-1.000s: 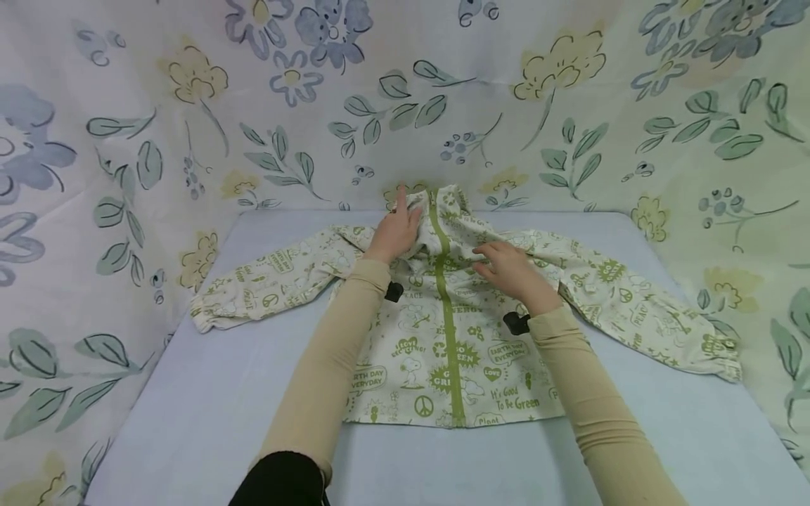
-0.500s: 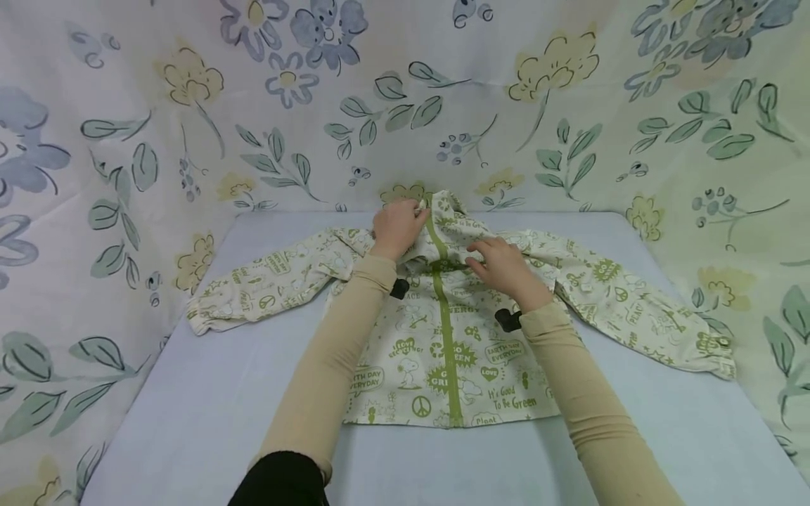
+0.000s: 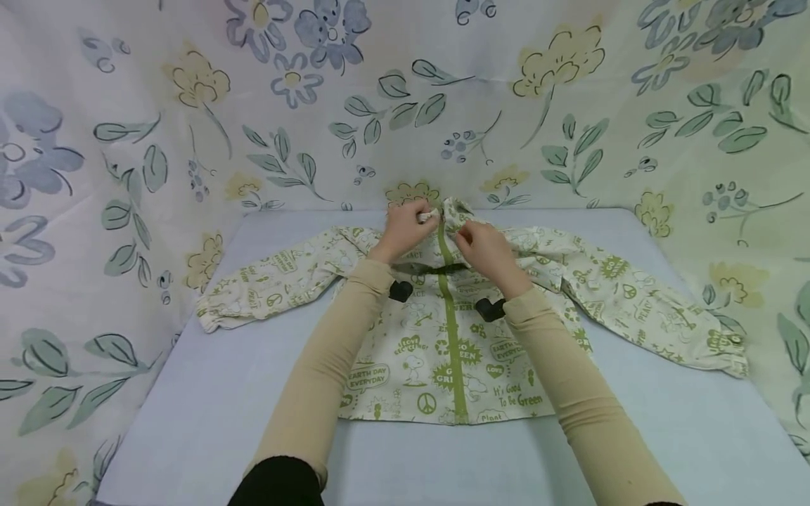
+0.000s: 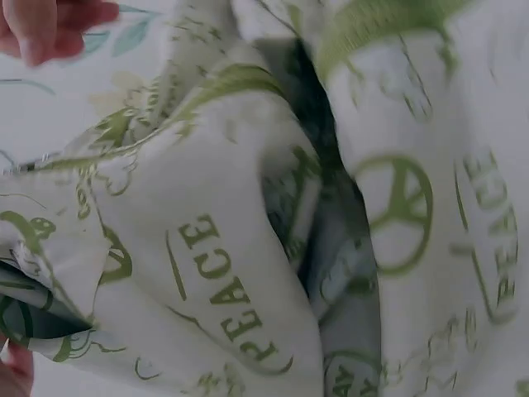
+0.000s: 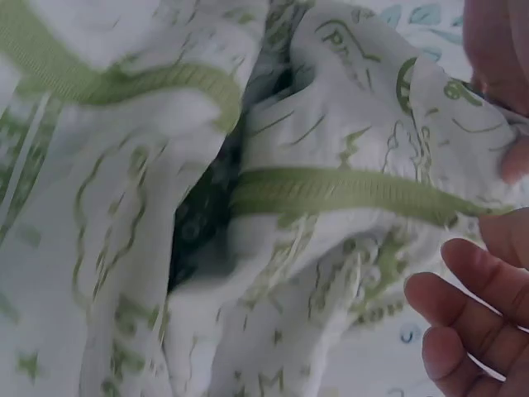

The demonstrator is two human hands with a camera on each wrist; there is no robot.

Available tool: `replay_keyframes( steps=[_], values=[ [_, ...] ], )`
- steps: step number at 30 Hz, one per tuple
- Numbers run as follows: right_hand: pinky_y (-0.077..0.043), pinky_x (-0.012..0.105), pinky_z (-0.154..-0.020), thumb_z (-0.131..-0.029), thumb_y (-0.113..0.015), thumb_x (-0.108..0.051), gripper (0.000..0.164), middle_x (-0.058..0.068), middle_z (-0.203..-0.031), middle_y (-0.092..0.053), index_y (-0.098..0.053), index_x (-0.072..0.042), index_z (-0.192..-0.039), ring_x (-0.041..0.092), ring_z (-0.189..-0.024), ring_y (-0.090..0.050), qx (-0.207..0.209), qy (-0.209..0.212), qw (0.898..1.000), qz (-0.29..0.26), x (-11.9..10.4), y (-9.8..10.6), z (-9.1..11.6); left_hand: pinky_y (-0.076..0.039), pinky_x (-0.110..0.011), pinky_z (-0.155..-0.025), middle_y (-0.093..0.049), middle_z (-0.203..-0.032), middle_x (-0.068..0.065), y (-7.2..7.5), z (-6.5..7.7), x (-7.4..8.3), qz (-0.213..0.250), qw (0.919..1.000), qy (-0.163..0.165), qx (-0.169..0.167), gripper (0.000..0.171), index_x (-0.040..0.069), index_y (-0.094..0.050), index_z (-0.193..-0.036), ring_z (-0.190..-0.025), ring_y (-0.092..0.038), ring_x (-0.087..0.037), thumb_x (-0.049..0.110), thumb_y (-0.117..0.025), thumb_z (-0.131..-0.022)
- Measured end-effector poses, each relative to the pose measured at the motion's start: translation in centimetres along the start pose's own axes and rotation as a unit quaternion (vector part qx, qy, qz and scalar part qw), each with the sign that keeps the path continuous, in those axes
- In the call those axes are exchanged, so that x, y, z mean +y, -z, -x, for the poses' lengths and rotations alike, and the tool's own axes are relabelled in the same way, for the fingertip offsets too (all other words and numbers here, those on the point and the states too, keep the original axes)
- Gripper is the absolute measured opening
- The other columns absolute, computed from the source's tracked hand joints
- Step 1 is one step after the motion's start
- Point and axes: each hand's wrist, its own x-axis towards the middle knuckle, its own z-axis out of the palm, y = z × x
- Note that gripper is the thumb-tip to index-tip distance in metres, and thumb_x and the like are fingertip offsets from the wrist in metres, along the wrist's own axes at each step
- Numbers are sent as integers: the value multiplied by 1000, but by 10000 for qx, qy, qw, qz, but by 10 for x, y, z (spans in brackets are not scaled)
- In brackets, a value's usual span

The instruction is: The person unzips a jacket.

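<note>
A white zip-up jacket point(image 3: 414, 369) with green lettering and cartoon prints lies front up, sleeves spread to both sides. A green zip band point(image 3: 454, 351) runs down its middle. At the far end, my left hand point(image 3: 405, 228) grips the raised collar part, white cloth showing past its curled fingers. Just right of the zip, my right hand point(image 3: 489, 253) has bent fingers at the same raised part. In the right wrist view, fingertips point(image 5: 467, 273) meet the end of the zip band. Beneath the lifted cloth, a dark fold point(image 4: 322, 240) opens in the left wrist view.
The jacket rests on a table with a pale cover point(image 3: 209, 414). A floral curtain point(image 3: 493, 91) hangs behind and at both sides. The left sleeve point(image 3: 272, 281) and right sleeve point(image 3: 658, 316) stretch towards the table's sides. Small black devices point(image 3: 490, 309) sit at the wrists.
My left hand has gone from an extended index finger to a curled grip on the collar part. My right hand has moved left and up to the zip, and the collar part stands higher.
</note>
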Motion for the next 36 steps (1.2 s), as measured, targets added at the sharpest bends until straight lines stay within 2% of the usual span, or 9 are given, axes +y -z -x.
replay_keyframes(
  steps=[5, 9, 12, 15, 16, 19, 22, 27, 36],
  values=[
    [-37, 35, -51, -101, -41, -30, 31, 9, -69, -50, -55, -3, -93, 22, -54, -43, -219, -218, 9976, -613, -6, -6, -6, -28, -30, -53, -33, -63, -5, 2, 6, 0, 1173, 9925, 222, -274, 24, 9, -38, -74, -48, -28, -17, 15, -54, -91],
    [-35, 35, -49, -102, -33, -34, 38, 10, -67, -45, -51, -2, -94, 22, -51, -38, -339, -438, 9945, -888, -8, -8, -8, -31, -29, -52, -39, -68, -14, 2, 9, -1, 1510, 9873, 348, -362, 20, 9, -40, -77, -51, -36, -23, 14, -55, -89],
    [-36, 35, -50, -102, -32, -34, 38, 11, -70, -46, -52, -2, -98, 22, -53, -39, -364, -550, 9928, -1003, -10, -9, -9, -36, -28, -55, -54, -92, -15, 2, 10, -1, 1684, 9838, 519, -328, 13, 11, -44, -86, -63, -50, -24, 14, -57, -88],
    [-37, 35, -52, -102, -34, -32, 35, 11, -73, -48, -51, -1, -102, 23, -55, -42, -340, -622, 9923, -1018, -11, -10, -10, -41, -32, -57, -50, -127, -12, 2, 10, -2, 1854, 9802, 630, -313, 16, 14, -47, -100, -96, -58, -22, 14, -57, -88],
    [-37, 35, -52, -102, -35, -31, 35, 11, -74, -48, -51, -1, -103, 23, -56, -42, -326, -635, 9924, -1006, -11, -10, -10, -44, -32, -61, -45, -135, -9, 2, 10, -2, 1856, 9802, 626, -303, 19, 15, -49, -105, -107, -55, -21, 14, -58, -88],
    [-36, 35, -52, -102, -35, -30, 33, 12, -76, -48, -49, -1, -103, 23, -57, -42, -300, -652, 9915, -1085, -12, -11, -11, -47, -33, -75, -50, -131, -4, 3, 9, -3, 1610, 9852, 505, -299, 24, 15, -55, -113, -118, -48, -17, 21, -61, -90],
    [-36, 35, -53, -101, -37, -32, 33, 12, -78, -48, -48, -1, -103, 23, -57, -41, -248, -671, 9869, -1446, -13, -12, -10, -42, -31, -90, -57, -118, 1, 3, 7, -4, 1219, 9916, 386, -207, 27, 15, -61, -113, -115, -51, -16, 27, -64, -90],
    [-35, 34, -52, -100, -40, -33, 32, 11, -78, -49, -49, -2, -100, 22, -56, -38, -34, -656, 9759, -2083, -11, -13, -9, -41, -31, -91, -62, -108, 1, 3, 5, -4, 1029, 9943, 279, -53, 23, 13, -64, -109, -107, -54, -13, 26, -64, -89],
    [-33, 34, -52, -102, -38, -27, 29, 11, -75, -46, -49, 0, -100, 22, -56, -36, -79, -734, 9684, -2382, -11, -21, -8, -43, -30, -85, -61, -107, 4, 3, 2, -2, 899, 9959, 29, 56, 16, 16, -63, -105, -101, -54, -9, 26, -58, -93]
  ],
)
